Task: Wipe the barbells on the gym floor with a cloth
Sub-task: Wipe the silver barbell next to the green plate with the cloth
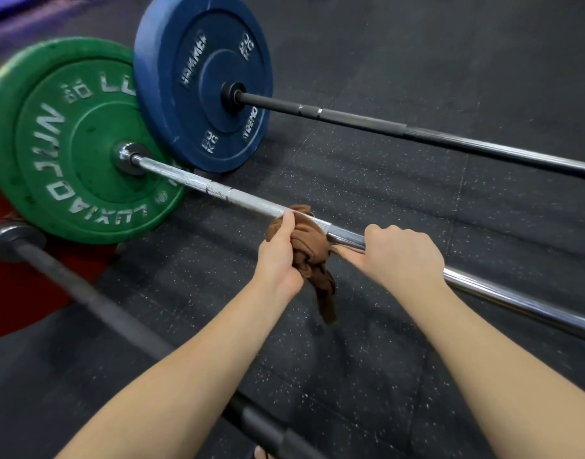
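Note:
A chrome barbell [238,197] with a green plate [62,154] lies across the black floor, running from the left down to the right. A brown cloth [312,250] is bunched around its shaft near the middle, one end hanging down. My left hand [279,251] grips the cloth against the bar. Just to the right, my right hand [400,256] is closed around the bare shaft. A black barbell [400,129] with a blue plate [201,84] lies behind it. A third, dark barbell [95,303] runs under my left forearm.
The floor is black speckled rubber matting [400,200]. A red plate or mat [16,293] shows at the left edge under the near bar's end. The green and blue plates overlap at the left.

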Tool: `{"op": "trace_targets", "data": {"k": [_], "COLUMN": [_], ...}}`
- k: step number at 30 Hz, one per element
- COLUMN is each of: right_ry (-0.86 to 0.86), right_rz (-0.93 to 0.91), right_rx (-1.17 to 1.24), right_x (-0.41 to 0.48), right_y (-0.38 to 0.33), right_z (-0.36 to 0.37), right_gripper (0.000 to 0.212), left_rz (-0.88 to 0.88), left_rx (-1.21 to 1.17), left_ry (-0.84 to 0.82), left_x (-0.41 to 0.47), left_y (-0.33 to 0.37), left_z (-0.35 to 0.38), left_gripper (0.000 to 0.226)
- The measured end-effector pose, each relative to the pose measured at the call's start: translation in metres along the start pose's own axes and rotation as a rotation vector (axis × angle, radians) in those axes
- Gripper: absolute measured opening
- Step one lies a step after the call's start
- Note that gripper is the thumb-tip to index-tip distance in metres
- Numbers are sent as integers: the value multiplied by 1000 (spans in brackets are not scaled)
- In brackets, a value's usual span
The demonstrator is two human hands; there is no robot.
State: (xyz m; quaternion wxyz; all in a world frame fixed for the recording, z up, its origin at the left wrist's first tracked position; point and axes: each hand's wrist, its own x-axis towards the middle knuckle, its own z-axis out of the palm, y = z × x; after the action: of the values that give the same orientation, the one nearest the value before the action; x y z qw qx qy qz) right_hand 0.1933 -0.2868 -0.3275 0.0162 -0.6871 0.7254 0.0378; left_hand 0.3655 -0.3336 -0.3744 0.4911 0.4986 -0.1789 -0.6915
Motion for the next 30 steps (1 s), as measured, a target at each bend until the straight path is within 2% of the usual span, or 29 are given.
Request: {"op": "trace_targets", "data": {"k": [5, 9, 16, 18, 21, 25, 27, 30], "right_ry": [-6, -8, -16, -20, -31, -55, -61, -63], "right_rz": [13, 20, 22, 23, 32, 15, 7, 3], "right_rx": [-6, -4, -6, -12, -8, -9, -12, -7], "right_x": [0, 0, -1, -2, -2, -1, -1, -1], "right_y": [-1, -2, -2, -2, -1, 0, 0, -1], "right_z": [2, 1, -2, -4, -5, -5, -5, -3], "right_gripper": [78, 79, 78, 78, 75, 58, 55, 52], "left_rz": [1, 43, 46, 66, 52, 5, 2, -42], "left_rx": [-112, -155, -91, -51, 53, 100, 71, 24], "left_ry": [130, 192, 191, 192, 108, -21, -10, 44], "left_x": [31, 44, 27, 11, -11, -25, -21, -5], "left_y": [33, 54, 39, 35, 17, -1, 0, 9], "left_z": [-22, -35, -25, -16, -1, 9, 8, 2], "left_gripper": [56, 54, 58, 48, 35, 39, 41, 54]}}
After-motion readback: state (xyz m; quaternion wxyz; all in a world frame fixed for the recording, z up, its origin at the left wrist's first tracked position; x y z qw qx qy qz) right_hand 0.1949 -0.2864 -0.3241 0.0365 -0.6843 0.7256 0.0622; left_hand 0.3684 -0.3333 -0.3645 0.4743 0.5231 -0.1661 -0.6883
